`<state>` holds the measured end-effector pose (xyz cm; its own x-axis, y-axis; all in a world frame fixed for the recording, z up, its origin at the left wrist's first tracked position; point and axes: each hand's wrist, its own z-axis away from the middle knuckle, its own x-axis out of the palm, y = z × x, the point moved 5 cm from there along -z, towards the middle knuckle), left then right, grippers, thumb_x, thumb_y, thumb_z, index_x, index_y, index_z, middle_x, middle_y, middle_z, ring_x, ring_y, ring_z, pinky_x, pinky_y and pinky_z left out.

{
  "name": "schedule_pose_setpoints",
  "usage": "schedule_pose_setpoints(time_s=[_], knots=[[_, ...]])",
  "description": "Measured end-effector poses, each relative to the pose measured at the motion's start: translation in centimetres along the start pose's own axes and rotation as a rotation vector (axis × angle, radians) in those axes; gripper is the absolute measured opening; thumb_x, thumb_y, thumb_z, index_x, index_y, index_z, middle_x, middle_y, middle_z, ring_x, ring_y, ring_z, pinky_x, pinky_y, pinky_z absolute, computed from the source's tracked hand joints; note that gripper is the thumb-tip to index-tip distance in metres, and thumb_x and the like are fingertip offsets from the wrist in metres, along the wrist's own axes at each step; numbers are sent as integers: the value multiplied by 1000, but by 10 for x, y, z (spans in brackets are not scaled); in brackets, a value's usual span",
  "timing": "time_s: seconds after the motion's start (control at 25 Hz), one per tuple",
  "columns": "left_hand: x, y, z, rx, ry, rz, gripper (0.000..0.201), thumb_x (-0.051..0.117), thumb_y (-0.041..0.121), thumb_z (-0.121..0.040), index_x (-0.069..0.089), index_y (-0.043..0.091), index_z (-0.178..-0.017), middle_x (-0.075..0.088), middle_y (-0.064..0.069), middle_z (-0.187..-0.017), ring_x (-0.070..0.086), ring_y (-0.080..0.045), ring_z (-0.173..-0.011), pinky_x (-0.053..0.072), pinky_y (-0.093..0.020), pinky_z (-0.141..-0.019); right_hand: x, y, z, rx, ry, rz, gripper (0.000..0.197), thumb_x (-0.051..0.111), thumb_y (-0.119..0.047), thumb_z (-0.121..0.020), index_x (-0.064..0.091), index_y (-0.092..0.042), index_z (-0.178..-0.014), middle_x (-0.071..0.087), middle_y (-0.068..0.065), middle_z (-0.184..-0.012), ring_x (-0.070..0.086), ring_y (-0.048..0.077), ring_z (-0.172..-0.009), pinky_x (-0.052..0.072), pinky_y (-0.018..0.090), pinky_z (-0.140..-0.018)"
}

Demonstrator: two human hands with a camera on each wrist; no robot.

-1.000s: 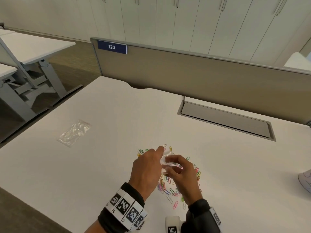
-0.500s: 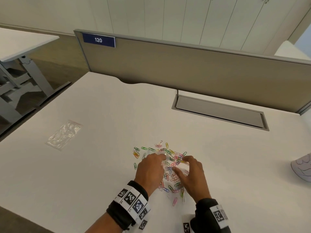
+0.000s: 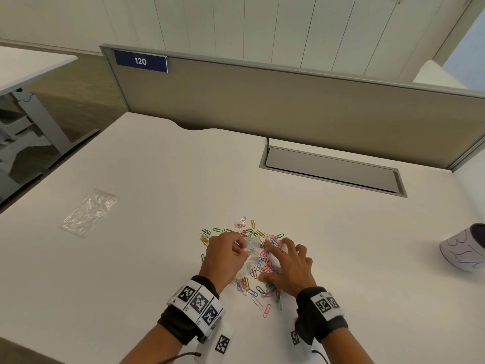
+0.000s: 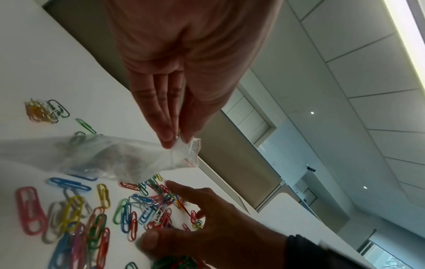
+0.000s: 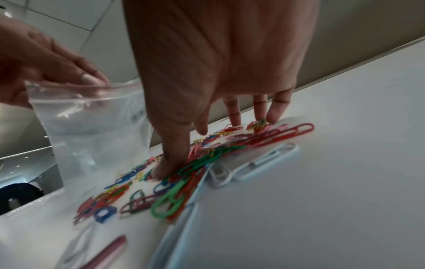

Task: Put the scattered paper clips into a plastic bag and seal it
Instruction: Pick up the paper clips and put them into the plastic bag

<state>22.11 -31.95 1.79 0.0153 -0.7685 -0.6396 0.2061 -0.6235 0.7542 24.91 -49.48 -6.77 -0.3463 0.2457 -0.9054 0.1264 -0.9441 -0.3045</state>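
A heap of coloured paper clips (image 3: 258,261) (image 4: 76,214) (image 5: 184,172) lies scattered on the white desk (image 3: 131,258) near its front edge. My left hand (image 3: 225,258) (image 4: 174,138) pinches the top rim of a small clear zip bag (image 3: 252,248) (image 4: 110,160) (image 5: 92,131), which hangs over the left part of the heap. My right hand (image 3: 288,264) (image 5: 207,118) is spread over the clips, fingers straight, thumb and fingertips (image 5: 168,169) pressing down on them. The bag's mouth has a red seal line.
A second clear plastic bag (image 3: 88,212) lies flat at the desk's left. A white patterned cup (image 3: 464,248) stands at the right edge. A grey cable hatch (image 3: 333,170) and a beige partition (image 3: 288,109) run along the back.
My right hand let go of the bag and came down spread onto the clip heap. My left hand kept its pinch on the bag and lowered it toward the clips.
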Motion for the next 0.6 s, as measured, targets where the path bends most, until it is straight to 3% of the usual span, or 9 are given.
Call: schedule_pose_setpoints(time_s=[0.12,0.24,0.44,0.6], knots=[[1,-2,-3,-17,0,25,7,76,13,-77,70,15,-77,72,-3,-74,68,-9,-64,60,-25,-64,-1,-7,-5,-65,115,-137,47,68,-38,-80,56,-35,-126,47,2,-127,39,29,-119,42,39,-95],[2,-5,-5,-31,12,72,7,75,10,-76,70,13,-74,72,-4,-71,70,-12,-63,62,-33,-64,0,-10,-5,-109,181,-180,23,61,-24,-89,67,-23,-111,57,3,-110,49,24,-106,45,30,-83],[2,-9,-8,-52,24,121,7,75,10,-76,69,13,-74,71,-4,-71,71,-14,-65,63,-39,-63,-5,-15,-7,-170,228,-55,14,54,-18,-92,66,-16,-99,64,6,-97,59,26,-90,41,27,-67],[1,-7,-7,-46,37,137,6,75,11,-77,70,13,-74,72,-4,-71,71,-15,-64,63,-39,-62,-9,-10,-6,-150,237,-100,18,52,-13,-91,67,-14,-102,68,8,-94,63,27,-88,46,30,-71]])
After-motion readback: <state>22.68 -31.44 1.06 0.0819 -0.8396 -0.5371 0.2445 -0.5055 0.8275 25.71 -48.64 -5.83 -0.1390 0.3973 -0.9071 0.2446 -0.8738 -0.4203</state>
